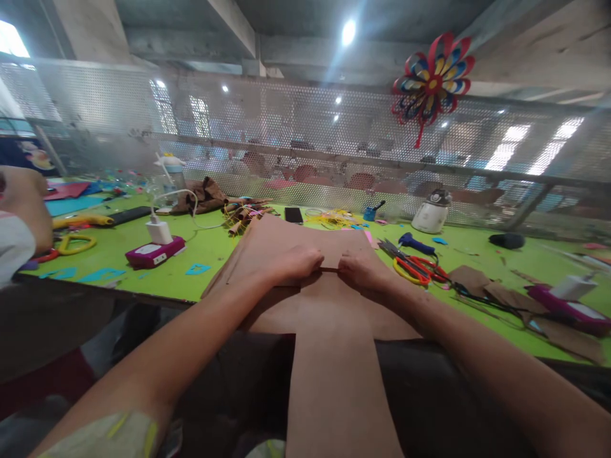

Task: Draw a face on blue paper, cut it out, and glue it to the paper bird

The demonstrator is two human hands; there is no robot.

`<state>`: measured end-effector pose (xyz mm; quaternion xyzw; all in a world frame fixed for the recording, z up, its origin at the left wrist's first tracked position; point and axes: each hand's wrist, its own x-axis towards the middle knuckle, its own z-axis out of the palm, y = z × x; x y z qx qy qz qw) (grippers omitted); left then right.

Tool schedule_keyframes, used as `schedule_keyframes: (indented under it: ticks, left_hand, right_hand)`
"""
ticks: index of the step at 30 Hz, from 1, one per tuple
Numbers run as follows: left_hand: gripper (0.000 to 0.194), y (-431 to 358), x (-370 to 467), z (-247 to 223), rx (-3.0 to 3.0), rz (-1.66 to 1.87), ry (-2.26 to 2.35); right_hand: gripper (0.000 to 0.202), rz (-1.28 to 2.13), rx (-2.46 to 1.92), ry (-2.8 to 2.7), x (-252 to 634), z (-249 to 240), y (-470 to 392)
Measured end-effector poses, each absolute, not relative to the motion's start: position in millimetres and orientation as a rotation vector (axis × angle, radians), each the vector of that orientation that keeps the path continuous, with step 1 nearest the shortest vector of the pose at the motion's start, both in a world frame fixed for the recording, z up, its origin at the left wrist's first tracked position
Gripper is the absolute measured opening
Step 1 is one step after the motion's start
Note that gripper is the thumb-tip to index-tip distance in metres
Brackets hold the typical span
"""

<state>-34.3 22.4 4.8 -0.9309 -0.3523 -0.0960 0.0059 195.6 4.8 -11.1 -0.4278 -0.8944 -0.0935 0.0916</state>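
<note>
A long brown strip (337, 369), which looks like paper or thin leather, runs from the table down toward my lap. Its far end lies over a stack of wider brown sheets (286, 235) that overhangs the table's front edge. My left hand (304, 261) is closed at the left of the strip's far end, fingers curled. Opposite it, my right hand (357, 266) is curled the same way at the right side. Between the two hands shows a narrow, darker rolled or folded edge of the strip. My fingertips are partly hidden, and both hands rest over the sheets.
Scissors with red-yellow handles (415, 270) and a blue-handled tool (415, 243) lie to the right, near brown scraps (496, 296) and a magenta power block (568, 308). Another block (155, 252) sits left. Brown rolls with yellow ties (245, 213) lie behind. Someone's arm (23, 203) is at left.
</note>
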Motion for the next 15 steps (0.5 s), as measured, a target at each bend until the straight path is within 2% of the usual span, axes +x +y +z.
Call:
schedule_keyframes:
  ticks: [4,15]
  left_hand:
    - [0.019,20.3,-37.1,-0.9,-2.826,-0.265,-0.937]
    - [0.018,13.3,-46.6,-11.7,-2.735,-0.278,-0.751]
  right_hand:
    - [0.017,-0.358,-1.203,-2.715,195.5,-11.4,-2.0]
    - [0.020,-0.531,-1.210,-2.789,193.5,-7.8,-15.9]
